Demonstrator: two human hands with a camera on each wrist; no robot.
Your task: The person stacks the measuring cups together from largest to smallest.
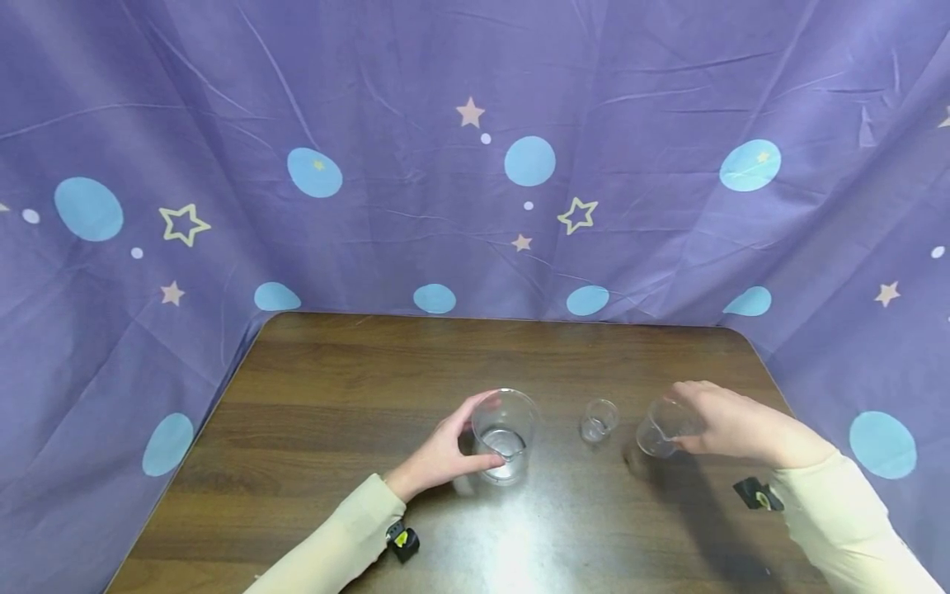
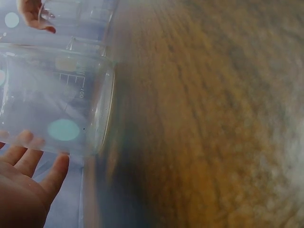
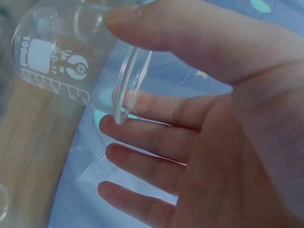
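Note:
A large clear glass beaker point(image 1: 508, 433) stands upright near the middle of the brown table. My left hand point(image 1: 445, 452) holds its side, thumb in front and fingers behind. Measuring marks show on this beaker point(image 2: 57, 95) in the left wrist view. My right hand point(image 1: 731, 422) pinches the rim of a smaller beaker point(image 1: 657, 431) between thumb and forefinger, the other fingers extended. White print on that beaker point(image 3: 52, 61) reads 100ml; it tilts slightly in the head view. Between the two stands a smallest clear beaker point(image 1: 598, 421), touched by neither hand.
The wooden table point(image 1: 334, 396) meets a purple curtain point(image 1: 401, 231) with stars and blue dots at the back and both sides. Black wrist devices hang by the left sleeve point(image 1: 349, 528) and the right sleeve point(image 1: 839, 511).

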